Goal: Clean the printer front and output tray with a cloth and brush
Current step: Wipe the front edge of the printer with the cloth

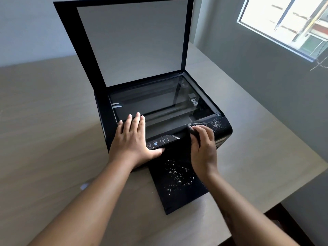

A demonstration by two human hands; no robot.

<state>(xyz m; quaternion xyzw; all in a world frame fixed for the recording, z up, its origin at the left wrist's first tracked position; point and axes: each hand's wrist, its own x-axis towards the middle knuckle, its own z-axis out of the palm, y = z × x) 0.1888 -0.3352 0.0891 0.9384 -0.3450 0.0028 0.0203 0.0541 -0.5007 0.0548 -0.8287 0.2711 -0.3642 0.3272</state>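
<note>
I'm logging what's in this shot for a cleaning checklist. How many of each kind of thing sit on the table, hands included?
Printer: 1
Cloth: 1
Hands: 2 (left hand, right hand)
Brush: 0 in view
Total: 4

Black printer (pixel 224 129), pale grey underside on raised scanner lid (pixel 131 41). Dark grey cloth (pixel 195 127). White specks scattered over black output tray (pixel 177 196) and over printer's front right corner. Light brown wood-grain table (pixel 44 121). Grey wall (pixel 257 71).
</note>
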